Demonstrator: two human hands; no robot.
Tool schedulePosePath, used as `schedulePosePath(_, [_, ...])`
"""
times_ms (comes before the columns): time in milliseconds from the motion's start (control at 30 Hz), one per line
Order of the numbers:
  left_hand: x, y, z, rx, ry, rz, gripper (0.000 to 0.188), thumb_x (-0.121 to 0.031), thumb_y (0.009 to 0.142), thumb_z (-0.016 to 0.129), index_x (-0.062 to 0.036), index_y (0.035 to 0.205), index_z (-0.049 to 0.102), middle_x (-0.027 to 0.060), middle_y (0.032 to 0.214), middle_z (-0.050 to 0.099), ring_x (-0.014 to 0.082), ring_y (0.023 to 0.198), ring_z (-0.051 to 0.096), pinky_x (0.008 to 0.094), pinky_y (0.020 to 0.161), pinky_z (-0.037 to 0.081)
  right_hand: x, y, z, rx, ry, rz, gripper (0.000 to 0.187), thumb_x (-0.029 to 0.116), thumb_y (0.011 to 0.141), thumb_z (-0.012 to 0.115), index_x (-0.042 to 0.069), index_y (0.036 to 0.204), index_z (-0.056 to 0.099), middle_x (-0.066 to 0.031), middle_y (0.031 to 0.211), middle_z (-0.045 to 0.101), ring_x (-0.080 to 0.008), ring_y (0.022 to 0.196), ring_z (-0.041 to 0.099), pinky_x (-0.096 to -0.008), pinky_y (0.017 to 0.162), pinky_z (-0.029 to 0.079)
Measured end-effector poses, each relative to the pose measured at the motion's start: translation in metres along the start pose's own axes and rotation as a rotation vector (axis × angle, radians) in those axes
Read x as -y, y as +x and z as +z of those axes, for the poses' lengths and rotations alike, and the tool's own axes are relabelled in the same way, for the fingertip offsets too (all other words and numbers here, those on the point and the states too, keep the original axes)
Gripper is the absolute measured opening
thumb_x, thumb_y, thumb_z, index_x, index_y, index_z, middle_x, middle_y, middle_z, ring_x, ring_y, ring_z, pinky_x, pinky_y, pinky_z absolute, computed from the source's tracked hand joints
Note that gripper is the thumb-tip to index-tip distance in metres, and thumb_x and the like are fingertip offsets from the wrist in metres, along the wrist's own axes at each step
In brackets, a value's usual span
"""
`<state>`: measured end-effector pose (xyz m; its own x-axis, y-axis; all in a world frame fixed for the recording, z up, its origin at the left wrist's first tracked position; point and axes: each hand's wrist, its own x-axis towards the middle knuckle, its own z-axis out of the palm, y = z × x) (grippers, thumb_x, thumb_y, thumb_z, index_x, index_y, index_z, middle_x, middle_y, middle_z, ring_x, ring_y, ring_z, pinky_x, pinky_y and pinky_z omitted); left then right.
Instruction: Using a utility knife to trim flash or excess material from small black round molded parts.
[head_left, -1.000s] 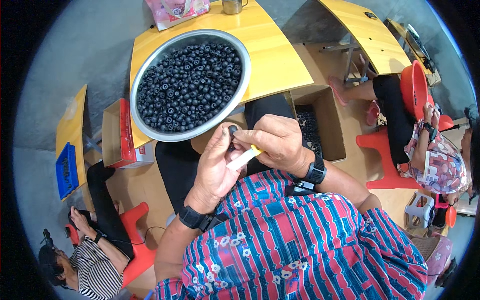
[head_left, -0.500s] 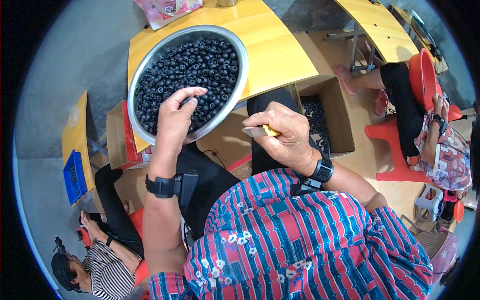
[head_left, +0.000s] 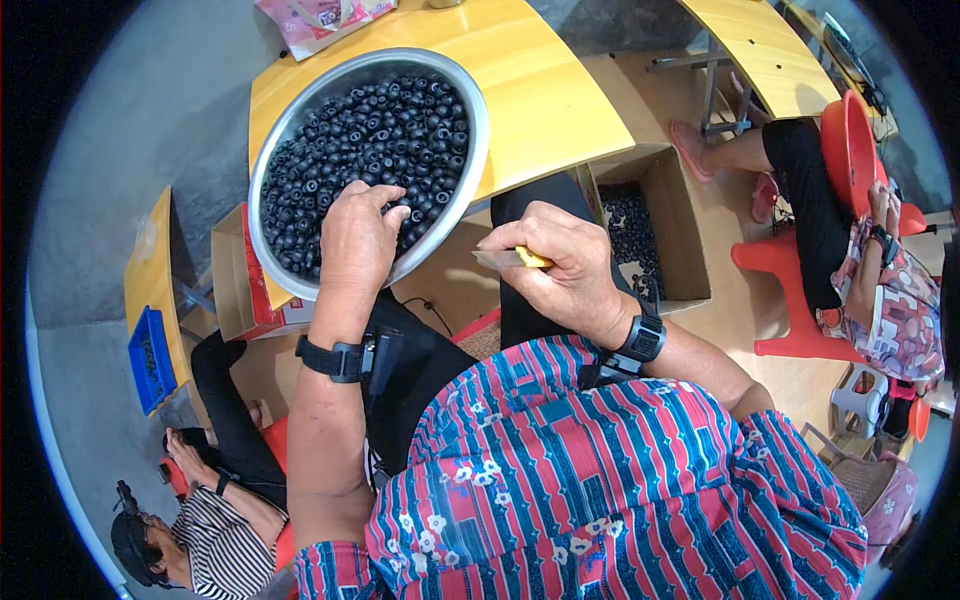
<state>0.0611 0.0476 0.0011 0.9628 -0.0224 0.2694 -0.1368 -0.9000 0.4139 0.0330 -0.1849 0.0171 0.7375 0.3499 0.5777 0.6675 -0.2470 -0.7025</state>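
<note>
A big steel bowl [head_left: 479, 135] tilts on the edge of the yellow table, full of small black ring-like parts [head_left: 372, 135] with holes in their tops. My left hand [head_left: 358, 235] reaches over its near rim, with bent fingers and thumb among the parts. Whatever those fingers hold is hidden beneath them. To the right of the bowl, above my lap, my right hand [head_left: 565, 262] grips a small knife [head_left: 533, 257] by its yellow handle. The short blade points left, toward the bowl, and touches nothing.
Beneath the table [head_left: 550, 95] on the right is a cardboard box [head_left: 680, 230] holding more black parts. Another box [head_left: 232, 270] stands at left. A pink bag [head_left: 315, 25] lies at the far edge. A blue tray [head_left: 152, 360] and two seated people flank me.
My left hand has turned and closed in on the parts, its thumb now nearer the index fingertip. The right hand and knife have shifted slightly left.
</note>
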Motion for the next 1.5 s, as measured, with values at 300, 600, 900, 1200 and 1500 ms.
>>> schedulePosePath(300, [-0.009, -0.019, -0.011, 0.06, -0.903, -0.147, 0.019, -0.019, 0.094, 0.062, -0.001, 0.097, 0.067, 0.0006, 0.076, 0.059, 0.0093, 0.065, 0.05, 0.0237, 0.059, 0.042, -0.003, 0.002, 0.0, -0.034, 0.171, 0.21, 0.015, 0.003, 0.082, 0.07, 0.003, 0.097, 0.071, -0.0049, 0.078, 0.064, -0.0113, 0.072, 0.058, -0.0255, 0.066, 0.046])
schedulePosePath(600, [-0.047, -0.07, -0.003, 0.321, -1.567, -0.242, 0.028, -0.03, 0.093, 0.065, -0.0043, 0.103, 0.062, -0.0041, 0.083, 0.056, 0.0005, 0.06, 0.04, 0.0165, 0.05, 0.031, 0.01, 0.011, -0.002, 0.197, 0.378, 0.055, 0.026, 0.014, 0.084, 0.071, 0.004, 0.109, 0.069, -0.0113, 0.095, 0.07, -0.0214, 0.088, 0.067, -0.0307, 0.079, 0.051])
schedulePosePath(900, [-0.057, -0.069, 0.006, 0.286, -1.839, -0.367, 0.024, -0.026, 0.094, 0.065, -0.0067, 0.107, 0.06, -0.0044, 0.083, 0.054, 0.0013, 0.061, 0.041, 0.0149, 0.052, 0.034, 0.006, 0.018, -0.004, 0.205, 0.206, -0.016, 0.024, 0.015, 0.077, 0.075, 0.004, 0.098, 0.069, -0.0112, 0.09, 0.07, -0.0258, 0.083, 0.067, -0.033, 0.074, 0.053])
schedulePosePath(1200, [-0.056, -0.069, 0.013, 0.282, -1.921, -0.391, 0.021, -0.025, 0.1, 0.054, -0.0084, 0.113, 0.054, -0.0017, 0.086, 0.048, 0.0043, 0.068, 0.042, 0.0167, 0.055, 0.035, -0.002, 0.019, -0.001, 0.133, 0.133, -0.108, 0.022, 0.012, 0.08, 0.072, 0.003, 0.099, 0.068, -0.012, 0.089, 0.068, -0.0271, 0.08, 0.067, -0.0322, 0.071, 0.053])
schedulePosePath(1500, [-0.057, -0.072, 0.012, 0.232, -1.869, -0.28, 0.019, -0.026, 0.104, 0.043, -0.0084, 0.107, 0.049, -0.0002, 0.085, 0.044, 0.0056, 0.068, 0.039, 0.0173, 0.056, 0.034, -0.004, 0.015, -0.009, 0.162, 0.091, -0.037, 0.019, 0.023, 0.09, 0.063, 0.004, 0.089, 0.066, -0.0132, 0.078, 0.062, -0.0274, 0.072, 0.062, -0.0344, 0.064, 0.049])
